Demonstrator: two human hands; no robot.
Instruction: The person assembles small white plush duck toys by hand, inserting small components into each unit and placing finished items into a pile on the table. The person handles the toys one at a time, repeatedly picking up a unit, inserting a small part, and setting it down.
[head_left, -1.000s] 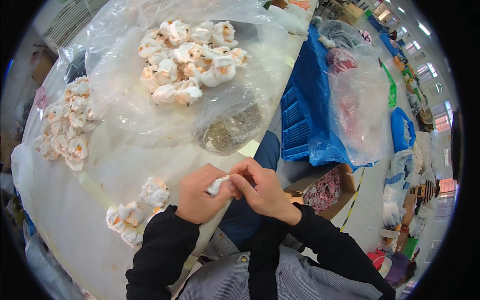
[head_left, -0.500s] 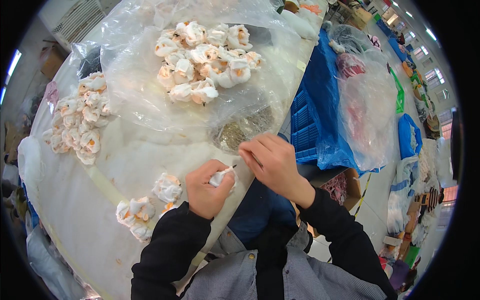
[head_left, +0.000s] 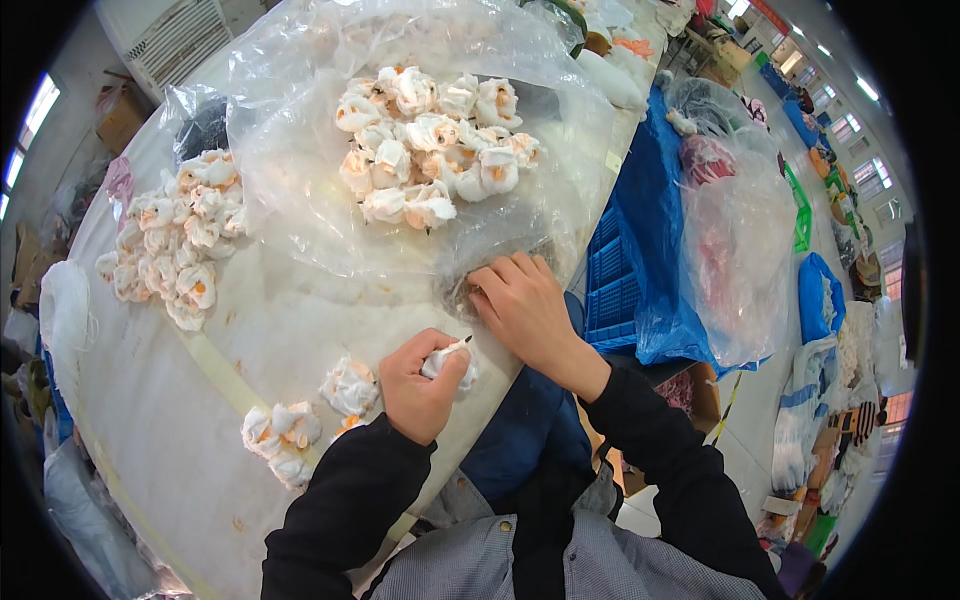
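Inside the left hand (head_left: 417, 385), fingers grip an artificial flower (head_left: 434, 363). Beneath the right hand (head_left: 527, 312), pinch unclear, lies a plastic bag (head_left: 455, 288).

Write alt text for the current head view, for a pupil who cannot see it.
A person's left grip holds a fluffy white piece with a dark tip, while the right grip is at clear plastic sheeting. Similar peach-tinted pieces lie clustered on the plastic and the pale table; a blue crate stands right.
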